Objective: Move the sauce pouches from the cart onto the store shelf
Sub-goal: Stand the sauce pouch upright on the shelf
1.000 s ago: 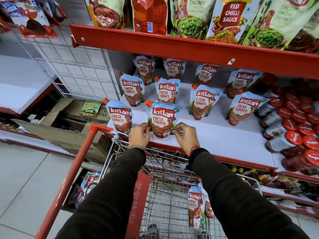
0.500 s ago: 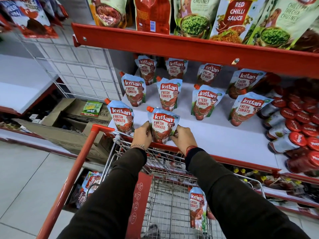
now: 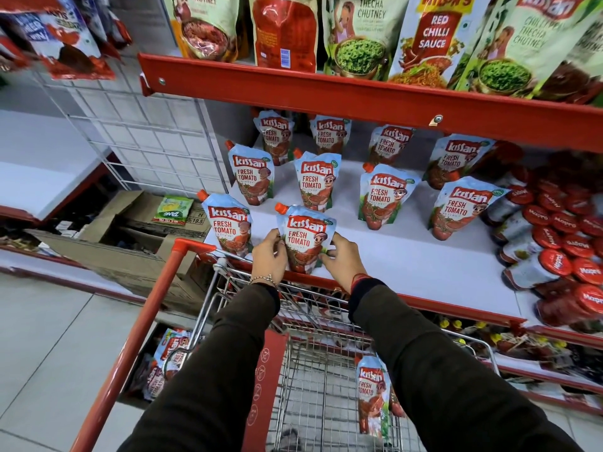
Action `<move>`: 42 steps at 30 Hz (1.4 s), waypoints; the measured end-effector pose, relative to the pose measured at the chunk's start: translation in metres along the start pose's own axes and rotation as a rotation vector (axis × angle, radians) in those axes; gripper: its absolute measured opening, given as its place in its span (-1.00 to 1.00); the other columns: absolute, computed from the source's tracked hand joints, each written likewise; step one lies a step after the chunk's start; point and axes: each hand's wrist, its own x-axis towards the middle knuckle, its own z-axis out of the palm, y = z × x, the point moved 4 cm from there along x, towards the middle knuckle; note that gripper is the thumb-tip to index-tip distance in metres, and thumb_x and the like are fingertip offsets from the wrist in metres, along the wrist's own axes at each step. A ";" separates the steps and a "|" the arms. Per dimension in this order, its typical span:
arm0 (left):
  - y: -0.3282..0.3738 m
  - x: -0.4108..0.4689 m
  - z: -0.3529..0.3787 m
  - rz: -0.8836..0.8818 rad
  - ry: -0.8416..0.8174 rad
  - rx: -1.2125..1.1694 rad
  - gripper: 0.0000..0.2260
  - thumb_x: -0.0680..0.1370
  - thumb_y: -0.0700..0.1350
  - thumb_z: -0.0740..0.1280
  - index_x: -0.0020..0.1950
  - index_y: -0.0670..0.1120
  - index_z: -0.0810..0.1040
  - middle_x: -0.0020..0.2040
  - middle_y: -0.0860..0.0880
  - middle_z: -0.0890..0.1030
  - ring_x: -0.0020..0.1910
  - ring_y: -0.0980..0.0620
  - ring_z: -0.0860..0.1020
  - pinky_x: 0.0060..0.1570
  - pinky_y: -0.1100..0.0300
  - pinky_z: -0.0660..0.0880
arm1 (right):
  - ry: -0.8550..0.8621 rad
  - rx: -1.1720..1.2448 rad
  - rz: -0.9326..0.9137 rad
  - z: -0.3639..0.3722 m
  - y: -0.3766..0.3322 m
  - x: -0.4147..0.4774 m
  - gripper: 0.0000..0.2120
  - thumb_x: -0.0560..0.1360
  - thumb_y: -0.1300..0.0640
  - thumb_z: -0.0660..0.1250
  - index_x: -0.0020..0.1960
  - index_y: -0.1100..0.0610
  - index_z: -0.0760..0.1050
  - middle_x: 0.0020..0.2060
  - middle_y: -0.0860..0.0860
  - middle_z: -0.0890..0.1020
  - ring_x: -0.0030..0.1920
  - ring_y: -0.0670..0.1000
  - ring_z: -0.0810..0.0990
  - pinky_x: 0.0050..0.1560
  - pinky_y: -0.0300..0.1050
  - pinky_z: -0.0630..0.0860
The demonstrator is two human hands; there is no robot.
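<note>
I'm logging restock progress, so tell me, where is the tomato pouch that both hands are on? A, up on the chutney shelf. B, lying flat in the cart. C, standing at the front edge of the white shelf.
C: the left hand and right hand steady the upright pouch at the white shelf's front edge.

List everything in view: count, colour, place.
Kissan tomato pouches on shelf: ten, blue-red, middle shelf
cart pouch: at least one, blue-red, in cart
chutney and chilli pouches: several, green, red, top shelf
red-lidded jars: many, lying at shelf's right
cardboard boxes: brown, on floor at left
Tang packet: one, green, on boxes
left hand: on front pouch
right hand: same pouch
</note>
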 end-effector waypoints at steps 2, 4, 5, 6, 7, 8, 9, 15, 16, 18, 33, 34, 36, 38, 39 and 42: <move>-0.001 -0.001 0.000 -0.005 0.003 0.004 -0.83 0.59 -0.27 0.17 0.11 -0.20 0.51 0.00 -0.22 0.68 -0.01 -0.16 0.62 -0.04 0.28 0.42 | -0.004 -0.005 0.007 0.000 0.001 0.000 -0.55 0.50 0.37 0.32 0.37 0.18 0.44 0.22 0.19 0.61 0.13 0.20 0.65 0.19 0.00 0.58; -0.002 -0.001 0.000 0.000 0.017 0.035 -0.83 0.58 -0.27 0.17 0.11 -0.19 0.51 -0.05 -0.23 0.68 -0.06 -0.18 0.63 -0.14 0.32 0.37 | -0.012 -0.006 0.014 0.001 0.001 0.000 -0.55 0.51 0.35 0.33 0.38 0.18 0.43 0.23 0.19 0.61 0.14 0.21 0.65 0.22 0.05 0.57; -0.002 -0.001 0.000 0.002 0.025 0.053 -0.82 0.58 -0.27 0.18 0.12 -0.19 0.52 -0.06 -0.23 0.68 -0.08 -0.20 0.63 -0.19 0.34 0.33 | -0.016 -0.005 0.016 0.001 0.002 0.000 -0.54 0.51 0.34 0.33 0.39 0.17 0.42 0.24 0.19 0.61 0.15 0.21 0.64 0.23 0.05 0.57; -0.002 -0.001 0.000 -0.001 0.031 0.064 -0.80 0.58 -0.27 0.18 0.16 -0.19 0.51 -0.05 -0.24 0.68 -0.07 -0.20 0.63 -0.20 0.35 0.32 | -0.021 -0.002 0.019 0.001 0.002 -0.001 -0.53 0.51 0.33 0.34 0.40 0.17 0.41 0.25 0.18 0.60 0.16 0.21 0.64 0.23 0.05 0.57; -0.002 -0.001 -0.001 -0.010 0.035 0.066 -0.77 0.58 -0.27 0.18 0.21 -0.18 0.50 -0.01 -0.24 0.68 -0.03 -0.20 0.63 -0.15 0.34 0.34 | -0.025 0.004 0.021 0.001 0.003 -0.001 -0.51 0.50 0.33 0.35 0.41 0.16 0.39 0.26 0.18 0.59 0.17 0.20 0.63 0.24 0.07 0.57; -0.002 -0.001 -0.001 -0.022 0.036 0.059 -0.74 0.59 -0.26 0.18 0.25 -0.17 0.49 0.04 -0.24 0.68 0.02 -0.19 0.63 -0.08 0.33 0.37 | -0.028 0.008 0.023 0.000 0.003 -0.002 -0.50 0.50 0.33 0.36 0.42 0.15 0.38 0.28 0.17 0.58 0.18 0.20 0.62 0.25 0.08 0.57; -0.002 -0.001 -0.001 -0.032 0.034 0.047 -0.72 0.59 -0.26 0.18 0.28 -0.17 0.48 0.08 -0.24 0.67 0.07 -0.19 0.63 0.00 0.30 0.39 | -0.030 0.010 0.024 -0.001 0.004 -0.003 -0.48 0.50 0.33 0.36 0.43 0.15 0.36 0.29 0.17 0.57 0.19 0.20 0.62 0.24 0.06 0.57; -0.001 -0.003 0.000 -0.049 0.026 0.025 -0.72 0.59 -0.24 0.19 0.30 -0.17 0.46 0.12 -0.25 0.66 0.11 -0.20 0.62 0.07 0.25 0.39 | -0.044 0.041 0.029 -0.002 0.003 -0.006 -0.41 0.47 0.35 0.40 0.46 0.12 0.34 0.30 0.19 0.56 0.22 0.18 0.60 0.27 0.10 0.56; -0.001 -0.004 -0.001 -0.055 0.027 0.020 -0.72 0.59 -0.24 0.19 0.30 -0.17 0.46 0.13 -0.25 0.66 0.11 -0.19 0.61 0.07 0.25 0.38 | -0.046 0.039 0.028 -0.002 0.003 -0.006 -0.40 0.46 0.35 0.41 0.45 0.13 0.35 0.30 0.19 0.56 0.23 0.18 0.60 0.28 0.10 0.55; -0.001 -0.005 -0.001 -0.063 0.027 0.008 -0.70 0.59 -0.24 0.19 0.33 -0.16 0.44 0.14 -0.25 0.65 0.13 -0.19 0.61 0.08 0.25 0.38 | -0.050 0.046 0.035 -0.003 0.003 -0.006 -0.39 0.44 0.33 0.45 0.44 0.14 0.35 0.31 0.19 0.55 0.26 0.19 0.58 0.28 0.09 0.55; 0.022 -0.094 0.006 0.132 0.240 -0.111 -0.68 0.60 -0.24 0.17 0.32 0.01 0.42 0.25 -0.02 0.42 0.26 0.00 0.45 0.27 0.03 0.48 | 0.344 0.011 -0.090 -0.040 0.046 -0.078 -0.78 0.49 -0.13 0.36 0.10 -0.10 0.53 -0.02 -0.11 0.58 -0.02 -0.09 0.51 0.00 -0.16 0.46; 0.022 -0.106 0.015 0.147 0.213 -0.089 -0.68 0.60 -0.24 0.18 0.32 0.02 0.43 0.25 0.00 0.42 0.27 0.05 0.44 0.30 0.06 0.45 | 0.365 -0.002 -0.091 -0.044 0.056 -0.089 -0.79 0.50 -0.15 0.35 0.08 -0.09 0.54 -0.06 -0.11 0.57 -0.02 -0.08 0.51 0.00 -0.16 0.45; 0.020 -0.127 0.036 0.157 0.127 -0.044 -0.65 0.59 -0.25 0.19 0.31 0.07 0.43 0.24 0.03 0.42 0.26 0.14 0.41 0.34 0.23 0.36 | 0.372 -0.033 -0.064 -0.050 0.076 -0.108 -0.78 0.51 -0.15 0.33 0.05 -0.05 0.56 -0.09 -0.07 0.57 0.01 -0.03 0.53 0.05 -0.12 0.47; 0.014 -0.148 0.060 0.163 0.015 0.007 -0.61 0.57 -0.27 0.18 0.30 0.12 0.43 0.23 0.03 0.43 0.20 0.18 0.39 0.27 0.49 0.27 | 0.347 -0.046 -0.011 -0.055 0.103 -0.126 -0.79 0.53 -0.13 0.32 0.04 -0.03 0.56 -0.06 -0.03 0.59 0.03 -0.02 0.54 0.08 -0.18 0.48; 0.008 -0.159 0.074 0.152 -0.051 0.028 -0.60 0.56 -0.28 0.18 0.30 0.12 0.43 0.22 0.01 0.43 0.16 0.17 0.41 0.21 0.53 0.28 | 0.336 -0.044 0.024 -0.058 0.119 -0.135 -0.82 0.54 -0.12 0.33 0.02 -0.03 0.56 -0.03 -0.03 0.60 0.03 -0.04 0.55 0.06 -0.31 0.45; -0.016 -0.189 0.115 0.064 -0.264 0.099 -0.64 0.58 -0.27 0.17 0.29 0.07 0.45 0.25 -0.07 0.44 0.09 -0.06 0.49 0.11 0.21 0.47 | 0.312 -0.051 0.129 -0.064 0.166 -0.159 -0.85 0.54 -0.07 0.35 0.01 -0.02 0.56 0.00 -0.01 0.61 0.03 -0.05 0.56 0.04 -0.40 0.42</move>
